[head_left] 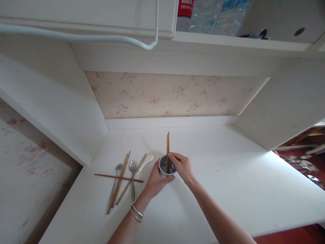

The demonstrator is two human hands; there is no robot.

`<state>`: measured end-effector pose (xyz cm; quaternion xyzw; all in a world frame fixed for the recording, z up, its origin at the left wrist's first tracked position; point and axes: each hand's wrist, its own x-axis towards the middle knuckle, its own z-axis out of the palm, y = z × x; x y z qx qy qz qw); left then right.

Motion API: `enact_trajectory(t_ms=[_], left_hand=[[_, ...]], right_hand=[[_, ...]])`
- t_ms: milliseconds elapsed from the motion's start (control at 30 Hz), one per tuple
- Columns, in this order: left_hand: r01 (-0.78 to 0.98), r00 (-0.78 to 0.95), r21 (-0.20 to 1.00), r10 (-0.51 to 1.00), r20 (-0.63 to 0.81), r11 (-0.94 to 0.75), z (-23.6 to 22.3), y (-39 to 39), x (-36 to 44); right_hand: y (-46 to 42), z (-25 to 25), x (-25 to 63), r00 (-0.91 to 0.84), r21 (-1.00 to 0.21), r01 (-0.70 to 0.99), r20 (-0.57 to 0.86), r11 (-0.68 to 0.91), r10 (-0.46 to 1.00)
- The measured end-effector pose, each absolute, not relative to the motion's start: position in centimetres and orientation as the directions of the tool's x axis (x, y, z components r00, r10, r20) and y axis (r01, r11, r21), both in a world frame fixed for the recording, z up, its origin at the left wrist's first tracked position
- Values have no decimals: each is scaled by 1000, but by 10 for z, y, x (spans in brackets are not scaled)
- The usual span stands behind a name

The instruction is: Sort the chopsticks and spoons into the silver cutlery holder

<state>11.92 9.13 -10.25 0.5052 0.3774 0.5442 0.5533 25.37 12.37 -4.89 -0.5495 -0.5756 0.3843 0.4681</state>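
Observation:
My left hand [155, 182] is wrapped round a grey metal utensil holder [164, 163] with small holes in its wall. Pinched in my right hand [182, 166] is a pair of wooden chopsticks [168, 144], their lower ends inside the holder. Left of the hands, several more wooden chopsticks [119, 186] lie loosely crossed on the white tabletop [215, 189]. Among them are a metal spoon [132, 181] and a second metal spoon [118, 167], partly covered by chopsticks. A white soup spoon [146, 162] lies just beside my left hand.
A white panel [50, 95] stands at the left and another [284, 101] at the right. Overhead, a shelf [241, 40] holds plastic bottles [205, 15], and a white cable [101, 36] hangs below the cabinet. Floral wallpaper [162, 95] covers the back.

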Motion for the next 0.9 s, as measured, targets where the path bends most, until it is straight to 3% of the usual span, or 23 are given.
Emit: enact_trajectory(t_ms=[167, 300, 533, 733, 900], left_hand=[[-232, 130, 967, 982, 138, -105, -105, 92, 120], [-222, 128, 970, 983, 128, -97, -103, 92, 120], [-157, 215, 979, 963, 160, -128, -81, 86, 118], [-86, 172, 980, 966, 192, -180, -86, 86, 121], [81, 97, 989, 989, 112, -120, -89, 62, 109]], right_hand=[[125, -51, 255, 29, -959, 271, 91, 80, 995], [121, -54, 260, 22, -986, 163, 23, 19, 999], [103, -83, 274, -280, -996, -53, 89, 77, 956], [100, -104, 267, -248, -983, -79, 180, 165, 952], [98, -109, 264, -221, -985, -62, 173, 163, 960]])
